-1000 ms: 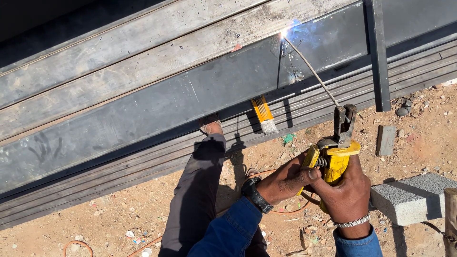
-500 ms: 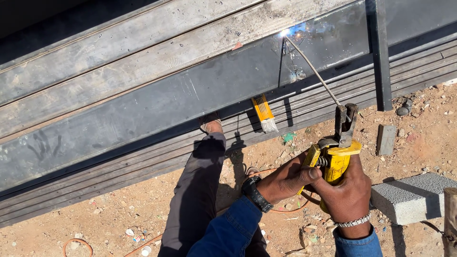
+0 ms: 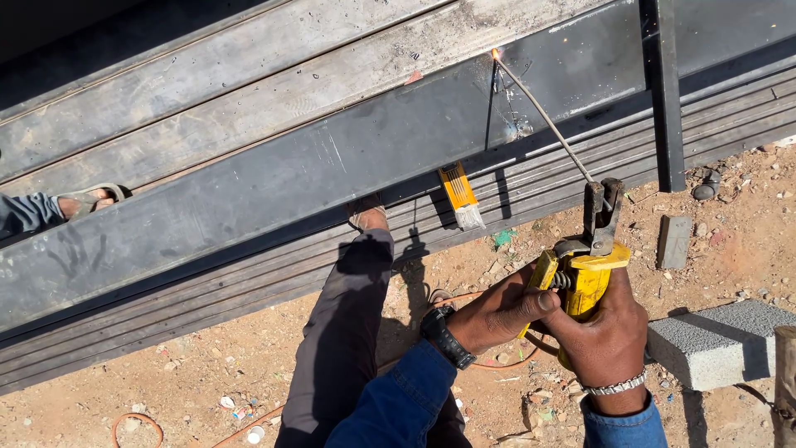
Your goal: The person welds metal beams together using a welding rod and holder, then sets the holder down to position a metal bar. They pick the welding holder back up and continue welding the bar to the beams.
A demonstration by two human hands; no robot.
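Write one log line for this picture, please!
right hand: grips yellow electrode holder | left hand: steadies holder | rod: tip glowing on steel beam | ground: sandy, grey block nearby

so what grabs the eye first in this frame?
The bright spark at the top, where the thin welding rod meets the long dark steel beam lying across the frame. Next, the yellow electrode holder at lower right, gripped by the right hand, with the left hand steadying it from the side.

Both hands (image 3: pixel 564 319) on yellow electrode holder (image 3: pixel 580 278)
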